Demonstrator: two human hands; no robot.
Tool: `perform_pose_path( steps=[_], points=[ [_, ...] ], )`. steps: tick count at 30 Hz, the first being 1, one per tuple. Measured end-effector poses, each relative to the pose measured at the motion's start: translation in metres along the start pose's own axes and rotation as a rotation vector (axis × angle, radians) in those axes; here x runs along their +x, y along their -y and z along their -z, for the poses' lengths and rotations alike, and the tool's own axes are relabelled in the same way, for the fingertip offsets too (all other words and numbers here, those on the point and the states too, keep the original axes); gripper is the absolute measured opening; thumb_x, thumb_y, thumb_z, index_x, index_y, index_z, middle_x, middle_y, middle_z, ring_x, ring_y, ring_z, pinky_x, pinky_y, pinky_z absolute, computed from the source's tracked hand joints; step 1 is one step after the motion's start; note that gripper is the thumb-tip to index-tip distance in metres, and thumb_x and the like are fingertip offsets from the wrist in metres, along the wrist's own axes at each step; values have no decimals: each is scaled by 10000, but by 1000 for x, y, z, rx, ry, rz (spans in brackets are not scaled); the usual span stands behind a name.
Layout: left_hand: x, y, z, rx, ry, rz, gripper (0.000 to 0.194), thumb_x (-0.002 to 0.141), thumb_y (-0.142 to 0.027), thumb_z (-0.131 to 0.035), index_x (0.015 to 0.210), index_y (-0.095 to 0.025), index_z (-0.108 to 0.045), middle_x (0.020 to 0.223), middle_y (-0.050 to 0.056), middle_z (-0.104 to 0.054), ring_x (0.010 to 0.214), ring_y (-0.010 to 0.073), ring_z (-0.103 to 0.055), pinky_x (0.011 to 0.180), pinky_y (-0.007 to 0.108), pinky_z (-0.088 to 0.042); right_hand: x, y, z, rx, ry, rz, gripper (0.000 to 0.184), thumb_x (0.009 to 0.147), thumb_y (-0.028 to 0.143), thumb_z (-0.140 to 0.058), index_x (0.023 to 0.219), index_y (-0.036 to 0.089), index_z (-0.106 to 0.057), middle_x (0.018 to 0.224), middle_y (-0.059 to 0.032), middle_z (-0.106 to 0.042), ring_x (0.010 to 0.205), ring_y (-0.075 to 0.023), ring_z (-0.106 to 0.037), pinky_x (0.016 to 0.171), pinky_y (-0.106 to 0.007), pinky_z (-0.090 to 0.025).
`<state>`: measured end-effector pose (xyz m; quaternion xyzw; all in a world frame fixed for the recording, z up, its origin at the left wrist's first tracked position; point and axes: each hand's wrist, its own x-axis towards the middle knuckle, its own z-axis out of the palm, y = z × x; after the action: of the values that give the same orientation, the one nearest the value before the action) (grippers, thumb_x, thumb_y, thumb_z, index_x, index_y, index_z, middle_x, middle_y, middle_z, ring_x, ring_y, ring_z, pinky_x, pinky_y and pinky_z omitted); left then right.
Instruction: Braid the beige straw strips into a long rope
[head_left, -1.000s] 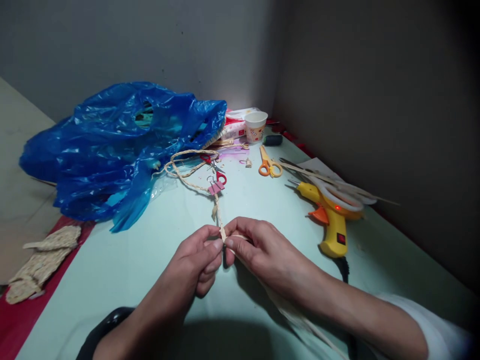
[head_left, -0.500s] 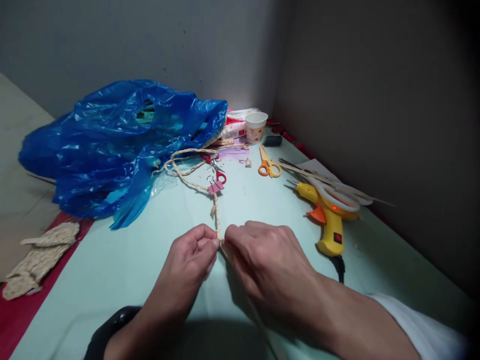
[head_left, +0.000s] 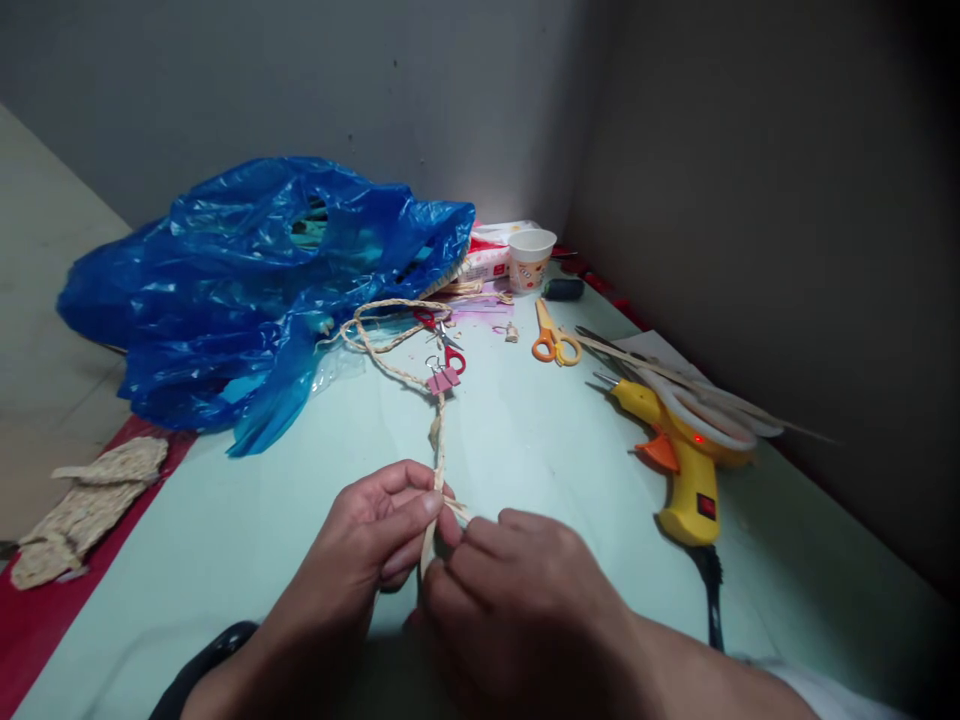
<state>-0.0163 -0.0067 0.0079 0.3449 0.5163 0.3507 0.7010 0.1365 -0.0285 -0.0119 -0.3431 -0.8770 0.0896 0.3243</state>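
Note:
A thin pale braid [head_left: 441, 440] of flat straw-like strands runs from a pink binder clip [head_left: 442, 380] down to my hands. My left hand [head_left: 390, 515] pinches its near end between thumb and fingertips. Just below and to the right, my right hand [head_left: 517, 590] is closed around the loose strands [head_left: 456, 508], which spread from the end of the braid; its fingertips are partly hidden. Beyond the clip, the finished cord [head_left: 390, 370] loops on the table. Red-handled scissors [head_left: 452, 352] lie beside the clip.
A blue plastic bag [head_left: 262, 290] fills the back left. Orange-yellow scissors [head_left: 553, 340], a paper cup [head_left: 532, 262] and a dark thread spool [head_left: 563, 289] are at the back. A yellow glue gun [head_left: 686, 480], its red light lit, lies right. A woven straw piece [head_left: 90, 510] rests left.
My right hand has drawn away from the braid, down toward me, pulling strands with it. My left hand keeps its pinch on the braid. The whole view has shifted slightly.

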Motion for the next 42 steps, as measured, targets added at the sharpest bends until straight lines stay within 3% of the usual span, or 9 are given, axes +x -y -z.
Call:
perform_pose_path(
  steps=[2,4,6,10,14,23,26,35,42],
  points=[
    [1,-1,2,-30,18,30,170,781,-281,-685,792,-155,-571,542,-66,-478,424,13,-163,410,172,-85,11,-13,14,177,39,-121,262,888,207,-502,653,177,-614,642,-6,-632,599,-127,-544,540,-270,-338],
    [1,-2,2,-38,25,54,172,788,-280,-680,797,-148,-572,549,-63,-471,436,11,-152,411,165,-73,24,-28,26,348,25,-449,263,916,232,-484,719,177,-650,687,-8,-646,619,-110,-550,566,-236,-362],
    [1,-3,1,-31,26,67,166,802,-283,-665,792,-143,-576,543,-63,-456,439,10,-149,413,163,-72,35,-41,31,550,39,-667,217,912,269,-498,832,168,-673,674,-5,-629,554,-91,-512,520,-216,-350],
    [2,-4,-1,-6,17,81,195,786,-318,-678,798,-142,-595,539,-60,-451,433,12,-151,416,174,-92,46,-52,19,1100,242,-885,242,892,309,-512,746,145,-613,511,50,-471,383,-48,-338,396,-193,-253],
    [1,-4,-1,22,-23,114,225,756,-348,-705,808,-148,-615,561,-35,-500,448,23,-198,436,173,-125,45,-49,6,1312,210,-914,195,838,274,-566,684,154,-550,505,62,-448,384,-38,-310,387,-185,-222],
    [0,-5,-3,195,-113,101,238,750,-374,-703,699,-154,-628,575,-13,-549,464,57,-382,460,183,-224,46,-47,13,839,198,-854,270,806,321,-549,597,151,-537,533,41,-429,487,-68,-329,437,-237,-213],
    [0,-4,-3,202,-127,69,232,744,-365,-713,698,-153,-633,578,-8,-557,512,75,-443,490,176,-256,43,-48,11,884,200,-847,263,830,322,-532,631,152,-558,541,39,-461,482,-64,-353,447,-222,-244],
    [0,-4,-4,185,-127,89,218,764,-373,-698,800,-166,-642,582,-21,-564,450,44,-378,467,173,-198,42,-49,7,1130,217,-928,171,839,279,-522,736,156,-582,547,30,-484,440,-70,-398,411,-201,-271],
    [2,0,-1,184,-145,94,257,770,-397,-695,773,-150,-624,619,-14,-593,455,36,-414,466,160,-258,49,-46,13,1054,207,-942,44,774,156,-577,745,137,-604,572,36,-513,480,-54,-396,455,-186,-286]
  ],
)
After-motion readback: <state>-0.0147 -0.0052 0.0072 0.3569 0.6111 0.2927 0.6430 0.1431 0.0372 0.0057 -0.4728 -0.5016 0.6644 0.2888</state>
